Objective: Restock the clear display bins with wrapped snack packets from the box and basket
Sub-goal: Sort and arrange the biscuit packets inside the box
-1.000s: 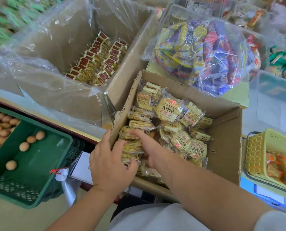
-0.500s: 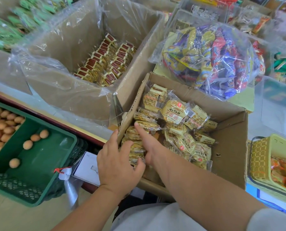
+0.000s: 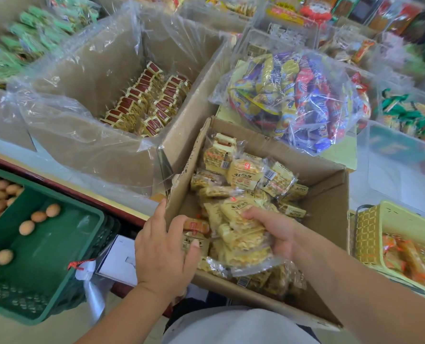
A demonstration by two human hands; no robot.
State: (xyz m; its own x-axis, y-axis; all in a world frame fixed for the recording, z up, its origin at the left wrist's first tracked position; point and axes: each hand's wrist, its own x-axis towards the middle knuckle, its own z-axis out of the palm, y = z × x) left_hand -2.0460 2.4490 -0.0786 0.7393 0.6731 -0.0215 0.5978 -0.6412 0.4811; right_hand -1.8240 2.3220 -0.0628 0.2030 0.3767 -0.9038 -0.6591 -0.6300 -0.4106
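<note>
Shop counters crowded with snack stock fill everything ahead of me, clear display bins (image 3: 402, 155) at the right edge and more blurred packets beyond them. Directly below me sits an open cardboard box (image 3: 330, 204) holding yellow wrapped snack packets (image 3: 246, 172), some lying loose toward its far side. My right hand (image 3: 278, 232) is inside the box with fingers curled around a stack of those packets (image 3: 241, 242), thumb on top, the bundle lifted a little above the ones under it. My left hand (image 3: 162, 254) rests at the box's near left corner, fingers spread over the cardboard edge and the thumb touching a packet just inside; it grips nothing that I can see. Beyond the box to the left stands a larger carton lined with clear plastic (image 3: 87, 135), with rows of red-labelled bars (image 3: 144, 105) packed at its bottom. Behind my box, to the right, a clear bag of blue, yellow and red sweets (image 3: 298, 100) sits on a pale surface. At my far right, a pale yellow basket (image 3: 370, 234) holds orange wrapped packets (image 3: 405, 256). On the left, lower down, a green crate (image 3: 42, 269) has a few eggs (image 3: 26, 227) lying loose on its floor, and many more eggs fill the neighbouring crate at the left edge. Green wrapped packets (image 3: 28, 33) are piled in the upper left corner.
</note>
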